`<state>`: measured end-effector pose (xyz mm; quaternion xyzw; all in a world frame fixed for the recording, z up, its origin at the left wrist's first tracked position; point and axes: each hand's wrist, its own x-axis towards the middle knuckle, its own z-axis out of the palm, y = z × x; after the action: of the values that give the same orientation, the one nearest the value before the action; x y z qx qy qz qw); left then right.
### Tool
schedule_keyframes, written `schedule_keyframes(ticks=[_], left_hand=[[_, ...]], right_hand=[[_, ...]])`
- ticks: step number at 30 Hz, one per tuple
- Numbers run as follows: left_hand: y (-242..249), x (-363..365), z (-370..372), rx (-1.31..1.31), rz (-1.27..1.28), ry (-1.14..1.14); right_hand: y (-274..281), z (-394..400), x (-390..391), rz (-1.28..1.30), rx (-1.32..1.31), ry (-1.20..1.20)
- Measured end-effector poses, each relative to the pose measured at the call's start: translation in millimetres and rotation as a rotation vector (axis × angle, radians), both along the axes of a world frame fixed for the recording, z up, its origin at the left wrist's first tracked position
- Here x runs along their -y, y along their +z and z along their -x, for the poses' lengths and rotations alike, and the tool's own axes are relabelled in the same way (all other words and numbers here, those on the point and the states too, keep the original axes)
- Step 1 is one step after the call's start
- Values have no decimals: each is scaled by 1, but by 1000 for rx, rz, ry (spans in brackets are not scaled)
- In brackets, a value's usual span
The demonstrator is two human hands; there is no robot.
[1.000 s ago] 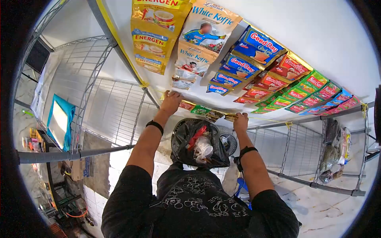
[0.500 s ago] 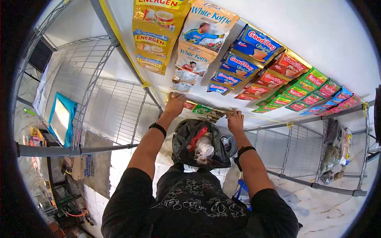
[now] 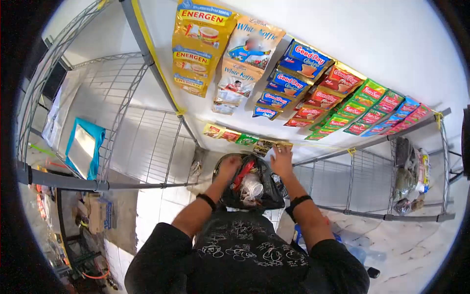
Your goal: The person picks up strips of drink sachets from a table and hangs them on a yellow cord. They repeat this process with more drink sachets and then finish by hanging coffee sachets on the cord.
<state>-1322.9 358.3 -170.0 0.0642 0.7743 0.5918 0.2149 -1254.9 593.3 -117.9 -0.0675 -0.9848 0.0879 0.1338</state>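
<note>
My left hand (image 3: 229, 167) is over the left rim of a bin lined with a black bag (image 3: 267, 188); its fingers are blurred. Crumpled clear plastic and a red wrapper lie in the bag. My right hand (image 3: 282, 159) is at the right end of a low row of sachets (image 3: 247, 139), fingers apart and touching the dark sachets there. Yellow, red and green sachets make up the rest of that row. Above hang strips of Energen (image 3: 199, 36), White Koffie (image 3: 240, 78) and Good Day (image 3: 304, 59) sachets.
Wire racks stand at the left (image 3: 147, 142) and right (image 3: 325, 186). A teal folder (image 3: 87, 149) rests on the left rack. Bagged goods (image 3: 411, 171) hang at the right rack. A cardboard box (image 3: 97, 213) is at the lower left.
My left hand has left the left end of the low sachet row and come down to the bin. My right hand has shifted slightly left and down, its fingers now more spread.
</note>
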Motion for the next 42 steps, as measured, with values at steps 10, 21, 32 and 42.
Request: schedule_keyframes(ticks=[10, 21, 32, 42], left_hand=[[18, -1, -94, 1215, -652, -259], [91, 60, -143, 1062, -1096, -601], [159, 134, -361, 484, -695, -403], [154, 195, -529, -590, -416, -847]], right_hand=[[28, -55, 138, 522, -110, 105], [68, -189, 217, 250, -57, 175], [18, -411, 271, 1027, -70, -566], [74, -510, 359, 2240, -468, -9]])
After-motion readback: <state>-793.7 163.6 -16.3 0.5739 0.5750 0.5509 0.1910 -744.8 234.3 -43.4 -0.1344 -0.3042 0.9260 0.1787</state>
